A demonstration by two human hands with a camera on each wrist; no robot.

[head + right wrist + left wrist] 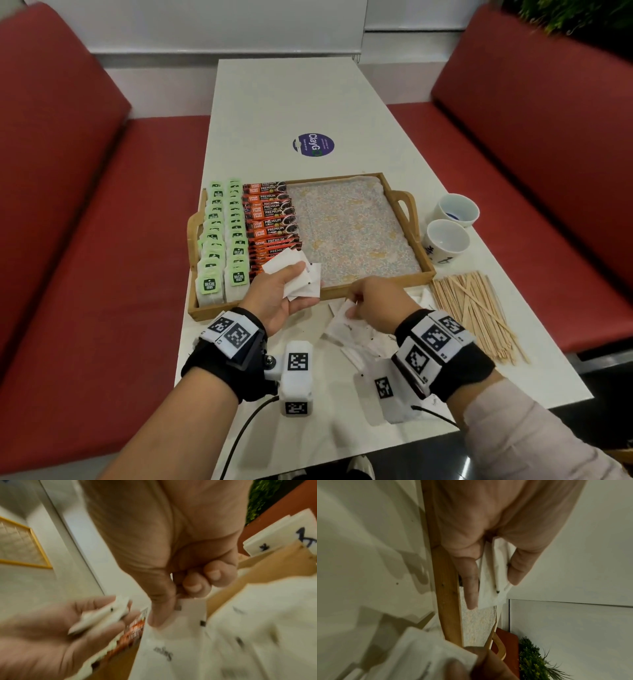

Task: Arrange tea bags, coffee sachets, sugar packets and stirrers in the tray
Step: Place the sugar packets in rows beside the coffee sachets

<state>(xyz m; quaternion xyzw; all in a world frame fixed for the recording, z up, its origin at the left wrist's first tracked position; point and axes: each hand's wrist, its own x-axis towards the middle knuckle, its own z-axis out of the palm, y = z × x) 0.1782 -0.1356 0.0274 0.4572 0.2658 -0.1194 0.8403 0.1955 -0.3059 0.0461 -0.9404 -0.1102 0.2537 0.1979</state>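
Observation:
A wooden tray [424, 253] lies on the white table, with two rows of green tea bags [224, 240] at its left and a row of orange coffee sachets [272, 222] beside them. My left hand [284, 298] hovers over the tray's near rim and grips a small stack of white sugar packets [298, 277] [491, 577]. My right hand [373, 301] pinches one white sugar packet [346, 317] [175, 639] off a loose pile of sugar packets [359, 339] in front of the tray. Wooden stirrers [476, 308] lie heaped to the right.
Two white cups [448, 226] stand right of the tray. A round purple sticker [313, 144] marks the table beyond it. Red benches [85, 240] flank the table. The tray's patterned floor [352, 226] right of the sachets is bare.

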